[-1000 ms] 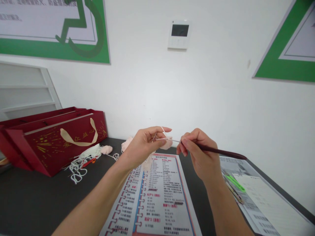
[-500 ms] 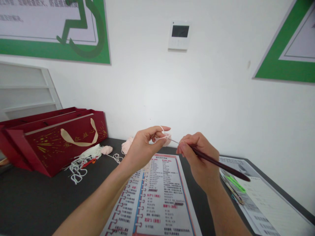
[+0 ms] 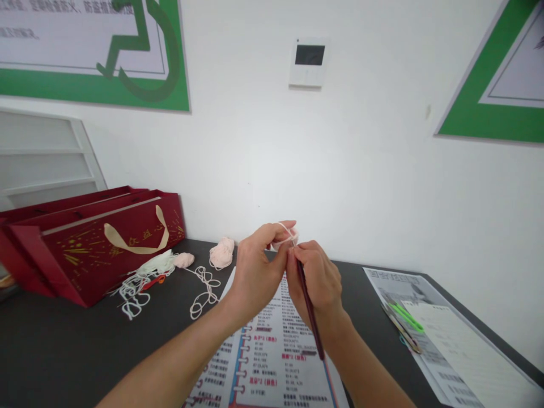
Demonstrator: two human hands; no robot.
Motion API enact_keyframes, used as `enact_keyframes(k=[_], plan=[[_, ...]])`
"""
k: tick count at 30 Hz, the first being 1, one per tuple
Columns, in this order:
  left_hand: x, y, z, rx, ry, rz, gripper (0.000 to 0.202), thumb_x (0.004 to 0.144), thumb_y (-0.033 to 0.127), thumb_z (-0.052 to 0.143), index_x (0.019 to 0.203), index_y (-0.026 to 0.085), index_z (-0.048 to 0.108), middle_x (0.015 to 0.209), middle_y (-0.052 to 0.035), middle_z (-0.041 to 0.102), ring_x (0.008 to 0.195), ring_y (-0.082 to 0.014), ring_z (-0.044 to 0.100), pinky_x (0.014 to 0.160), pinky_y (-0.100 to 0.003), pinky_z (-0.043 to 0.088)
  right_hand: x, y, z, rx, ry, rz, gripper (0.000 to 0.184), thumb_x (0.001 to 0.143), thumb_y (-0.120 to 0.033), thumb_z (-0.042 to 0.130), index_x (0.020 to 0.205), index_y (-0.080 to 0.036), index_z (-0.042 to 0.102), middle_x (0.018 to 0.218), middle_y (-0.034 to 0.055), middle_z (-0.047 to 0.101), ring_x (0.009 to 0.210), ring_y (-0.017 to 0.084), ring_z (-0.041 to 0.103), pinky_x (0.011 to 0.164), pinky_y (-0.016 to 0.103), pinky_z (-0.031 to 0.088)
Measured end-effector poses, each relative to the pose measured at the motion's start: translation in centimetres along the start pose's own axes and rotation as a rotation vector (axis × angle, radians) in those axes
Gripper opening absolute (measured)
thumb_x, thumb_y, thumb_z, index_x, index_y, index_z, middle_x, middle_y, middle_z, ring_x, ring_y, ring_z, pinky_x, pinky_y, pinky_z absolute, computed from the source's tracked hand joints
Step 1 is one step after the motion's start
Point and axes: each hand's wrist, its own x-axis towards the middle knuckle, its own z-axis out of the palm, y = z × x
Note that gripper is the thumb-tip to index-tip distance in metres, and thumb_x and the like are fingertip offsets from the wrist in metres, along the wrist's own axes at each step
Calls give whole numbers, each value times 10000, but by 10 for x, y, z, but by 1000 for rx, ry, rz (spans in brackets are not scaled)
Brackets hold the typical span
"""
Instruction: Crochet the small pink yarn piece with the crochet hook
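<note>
Pinched in my left hand (image 3: 257,266) is a small piece of pale pink crochet work (image 3: 284,243), with a strand of yarn looped over the raised index finger. My right hand (image 3: 317,277) grips a crochet hook (image 3: 310,309) by its dark red handle, which slants down toward me. The hook's tip meets the crochet work where the fingertips of both hands come together; the exact stitch is too small to make out. Below the hands lies a printed pattern sheet (image 3: 280,351). A pale pink yarn ball (image 3: 221,253) sits left of my left hand, with loose yarn (image 3: 206,289) before it.
Dark red gift bags (image 3: 114,243) stand at the left against the wall. By them lie white yarn (image 3: 136,283), a small pink yarn bundle (image 3: 184,260) and an orange tool (image 3: 153,281). On the right, papers (image 3: 463,345) carry bright green scissors (image 3: 407,317).
My right hand has moved left, up against my left hand. The hook's handle has swung from pointing right to pointing down toward me. The yarn ball now shows fully.
</note>
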Motion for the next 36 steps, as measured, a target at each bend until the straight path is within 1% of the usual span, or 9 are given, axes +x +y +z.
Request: enact_keyframes(k=[3,7,10,13,16,20,26,33,36], plan=[[3,-1,-3,-145,-46,-88,83,813,141,593,833,172,668,784,-26,676,986,-181,606,781,-289,440,0,5,2,14,7,-51,144,856,-51,511,876,-191,480,756,49,571,682,159,527,582,283,460],[10,-1,-12,-498,-156,-330,311,757,208,695,1065,204,657,700,34,635,723,-115,602,781,-296,450,7,20,-4,221,-68,-133,205,843,-18,513,930,-202,486,821,52,576,706,144,529,568,268,468],[14,-2,-18,-651,-244,-429,180,726,171,721,905,185,710,701,35,630,720,-89,588,833,-276,431,8,30,-6,315,-68,-176,254,835,-7,515,968,-221,482,836,38,567,684,130,512,537,254,455],[15,-4,-19,-714,-278,-461,33,724,152,717,754,165,714,705,26,635,731,-84,584,862,-268,412,3,33,-1,213,-19,-256,297,818,-1,532,1004,-226,479,860,45,571,695,143,505,533,265,461],[15,-6,-16,-715,-238,-444,124,725,168,721,849,179,718,673,35,629,679,-83,574,820,-271,433,-1,26,5,44,31,-278,284,797,11,557,989,-187,489,840,70,574,708,164,511,545,285,474],[14,-9,-13,-617,-144,-373,339,736,189,717,1072,197,665,679,44,619,660,-83,571,764,-260,458,4,12,1,52,-44,-121,193,823,2,527,882,-175,481,753,51,554,682,156,514,564,284,470],[15,-7,-15,-456,-89,-279,346,757,192,687,1101,180,650,725,29,609,770,-108,592,822,-267,455,14,-1,-20,241,-81,145,137,855,-69,528,845,-197,483,710,-16,542,599,91,500,543,222,419],[12,-7,-18,-251,-121,-168,318,810,240,637,1125,196,648,816,-8,658,851,-150,605,916,-339,445,17,4,-24,642,-41,664,178,910,-236,505,736,-211,475,546,-64,460,450,81,419,429,222,339],[13,-9,-20,-243,-137,-163,275,811,238,631,1082,205,667,819,-15,664,857,-160,613,915,-354,453,20,7,-32,632,-133,627,144,893,-229,532,752,-209,504,559,-56,479,466,86,420,439,230,335]])
